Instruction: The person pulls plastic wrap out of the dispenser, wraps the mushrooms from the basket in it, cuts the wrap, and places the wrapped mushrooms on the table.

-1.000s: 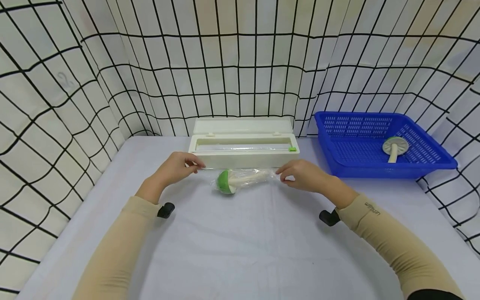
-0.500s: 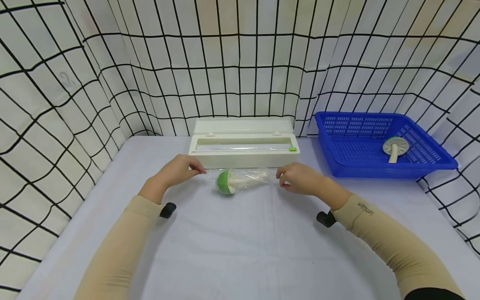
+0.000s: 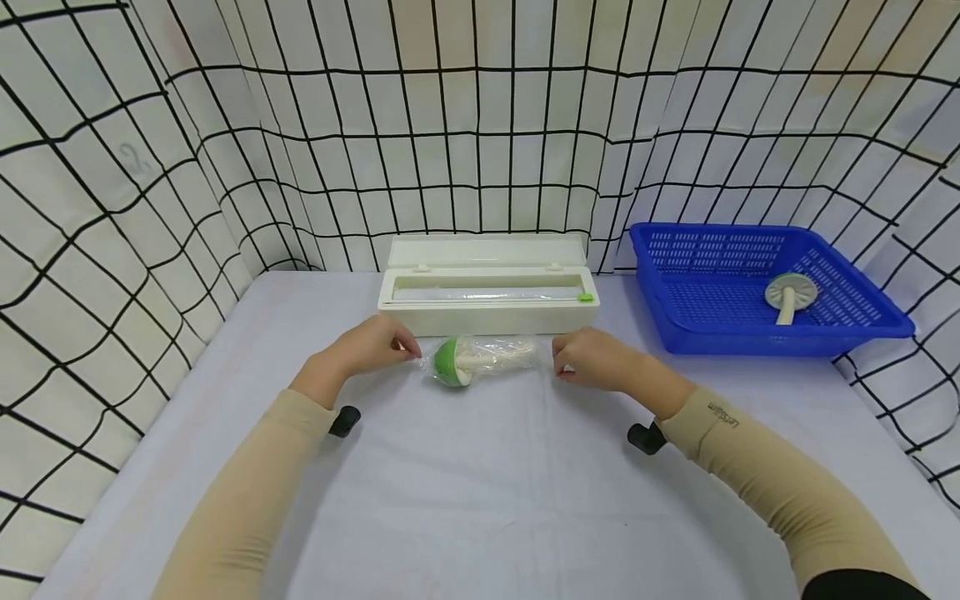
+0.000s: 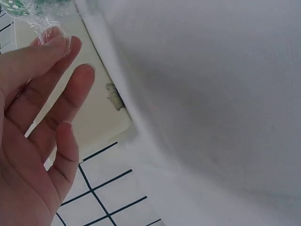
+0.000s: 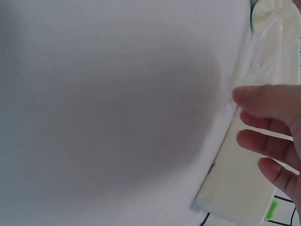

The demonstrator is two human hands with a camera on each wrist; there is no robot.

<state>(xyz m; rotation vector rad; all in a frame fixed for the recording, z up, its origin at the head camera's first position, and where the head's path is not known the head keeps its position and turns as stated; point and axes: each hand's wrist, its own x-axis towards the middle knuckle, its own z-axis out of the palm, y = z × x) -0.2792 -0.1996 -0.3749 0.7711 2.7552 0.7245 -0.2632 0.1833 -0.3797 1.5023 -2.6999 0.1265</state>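
A mushroom (image 3: pixel 447 363) with a green cap and pale stem lies on its side in the head view, wrapped in clear cling film (image 3: pixel 510 353). Beyond the cap, my left hand (image 3: pixel 367 344) pinches the gathered film end between thumb and finger; the left wrist view shows the bunched film (image 4: pixel 44 21) at the fingertips. At the stem end my right hand (image 3: pixel 592 358) pinches the film's other end, and the right wrist view has the stem (image 5: pixel 273 28) just past the thumb. Close behind stands a white cling film dispenser (image 3: pixel 487 319), its lid raised.
A blue plastic basket (image 3: pixel 750 342) sits at the back right, holding another mushroom (image 3: pixel 791 294) with its gills showing. Black wire grid panels (image 3: pixel 495 133) enclose the back and sides. White cloth (image 3: pixel 480 483) covers the table. A green slider (image 3: pixel 585 297) is on the dispenser.
My left hand has moved right and slightly nearer, in toward the cap. The film ends look more gathered. My right hand has shifted only a little; the mushroom stays in place.
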